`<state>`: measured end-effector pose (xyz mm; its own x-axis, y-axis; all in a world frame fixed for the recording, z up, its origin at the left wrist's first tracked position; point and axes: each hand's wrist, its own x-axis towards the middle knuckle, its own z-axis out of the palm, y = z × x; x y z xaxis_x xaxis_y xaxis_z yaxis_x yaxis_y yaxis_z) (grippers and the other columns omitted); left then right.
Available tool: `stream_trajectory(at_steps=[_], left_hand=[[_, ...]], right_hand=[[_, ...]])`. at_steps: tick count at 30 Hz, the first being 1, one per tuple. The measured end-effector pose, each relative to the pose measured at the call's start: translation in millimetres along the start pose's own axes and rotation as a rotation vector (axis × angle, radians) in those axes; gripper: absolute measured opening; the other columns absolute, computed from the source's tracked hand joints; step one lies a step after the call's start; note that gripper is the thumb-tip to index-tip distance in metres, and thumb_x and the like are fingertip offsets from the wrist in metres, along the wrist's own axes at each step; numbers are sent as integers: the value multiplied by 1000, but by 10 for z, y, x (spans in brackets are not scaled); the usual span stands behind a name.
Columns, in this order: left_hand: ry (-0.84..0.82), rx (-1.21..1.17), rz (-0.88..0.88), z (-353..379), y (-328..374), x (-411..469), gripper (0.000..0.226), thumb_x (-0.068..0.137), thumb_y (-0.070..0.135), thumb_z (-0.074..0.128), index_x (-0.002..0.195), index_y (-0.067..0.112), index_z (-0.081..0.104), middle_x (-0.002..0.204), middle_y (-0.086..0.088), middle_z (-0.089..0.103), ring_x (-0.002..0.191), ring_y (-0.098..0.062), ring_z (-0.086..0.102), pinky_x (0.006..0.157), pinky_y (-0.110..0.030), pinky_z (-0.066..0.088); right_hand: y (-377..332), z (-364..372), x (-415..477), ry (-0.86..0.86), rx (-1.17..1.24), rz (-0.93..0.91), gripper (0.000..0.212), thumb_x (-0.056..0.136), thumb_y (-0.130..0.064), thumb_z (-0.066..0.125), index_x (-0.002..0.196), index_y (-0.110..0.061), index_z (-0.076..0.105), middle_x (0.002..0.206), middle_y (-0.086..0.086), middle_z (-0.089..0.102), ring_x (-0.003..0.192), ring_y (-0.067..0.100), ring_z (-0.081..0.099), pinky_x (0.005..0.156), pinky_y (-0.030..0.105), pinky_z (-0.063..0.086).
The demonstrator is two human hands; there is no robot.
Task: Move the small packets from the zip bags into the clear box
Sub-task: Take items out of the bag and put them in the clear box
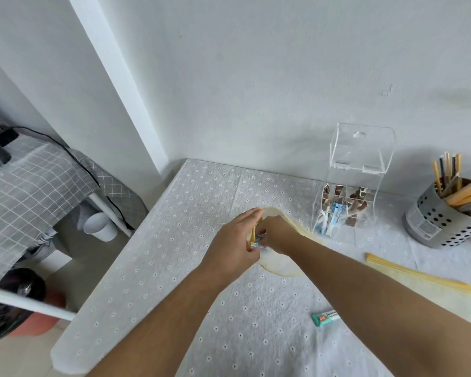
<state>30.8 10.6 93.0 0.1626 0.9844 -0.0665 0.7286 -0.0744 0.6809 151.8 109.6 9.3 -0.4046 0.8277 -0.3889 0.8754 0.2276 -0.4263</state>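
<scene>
While both hands meet over the zip bag in the middle of the surface, I read the left hand as pinching the bag's yellow mouth edge. Its fingers lie long and close together along that edge. The right hand has its fingers curled in at the mouth, clamped on a bunch of small packets, blue and white, that show between the two hands. What my next move turns on is that the clear box stands to the right of that bunch and a little farther back, lid up, with packets already upright inside. The right hand is the nearer one, so I would carry with it and turn the packets' long axis upright to drop them in. A second zip bag lies flat further right, and one green packet lies loose nearer me.
</scene>
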Motion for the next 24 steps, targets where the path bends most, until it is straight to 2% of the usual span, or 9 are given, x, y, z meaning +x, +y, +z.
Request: stream_trajectory(at_steps=[3,5,7,9,13,16,19,22,24], left_hand=[[12,3,-3,1,10,5,73,79,-1,60,144,24,37,151,13,34,115,-26,54,98,-22,44],[15,11,-4,9,15,2,73,79,-1,59,144,25,37,150,13,34,115,-26,55,99,-23,45],[14,16,-3,10,16,0,73,79,-1,59,144,24,36,151,13,34,115,-27,55,100,-25,45],[17,24,-2,9,9,4,74,79,-1,60,144,24,36,151,11,34,115,-27,55,102,-27,45],[18,36,-14,7,9,30,74,78,-1,61,144,22,35,151,11,33,117,-27,55,103,-30,45],[14,45,-28,-7,38,58,74,79,1,63,145,21,35,152,9,33,118,-28,54,103,-32,45],[16,83,-27,-26,65,92,73,79,3,64,144,19,35,151,8,34,117,-27,55,103,-31,44],[12,123,-23,-45,102,114,72,80,5,65,144,18,35,151,6,35,117,-26,56,103,-31,44],[1,150,-22,-47,126,125,73,80,5,65,144,17,34,151,4,35,117,-26,56,103,-31,44]], right_hand=[[-32,23,-1,25,-97,-29,40,86,-9,60,56,-28,40,62,-14,35,68,12,44,51,16,25],[-28,40,-24,49,-124,-36,40,87,-8,56,56,-31,42,66,-11,41,77,17,48,56,19,29],[-41,29,-53,89,-126,-68,19,88,-8,52,79,-20,64,81,-5,55,79,15,46,52,17,26],[-54,-2,-85,117,-113,-110,20,88,-10,53,102,-11,67,95,0,60,80,12,44,50,13,23],[-79,-69,-154,127,-40,-135,11,83,-10,55,89,-12,65,84,2,58,76,16,48,52,18,29],[-97,-178,-278,134,-27,-141,18,82,-8,56,95,-7,68,90,9,66,76,16,48,59,21,34],[-98,-297,-438,134,-24,-158,19,80,-10,58,94,-7,70,92,10,70,80,23,58,68,30,45],[-102,-430,-617,138,-31,-175,18,80,-14,60,94,-9,71,92,8,71,78,19,57,68,28,45],[-106,-548,-732,135,-2,-168,16,81,-14,61,92,-9,71,82,5,68,71,15,54,66,26,45]])
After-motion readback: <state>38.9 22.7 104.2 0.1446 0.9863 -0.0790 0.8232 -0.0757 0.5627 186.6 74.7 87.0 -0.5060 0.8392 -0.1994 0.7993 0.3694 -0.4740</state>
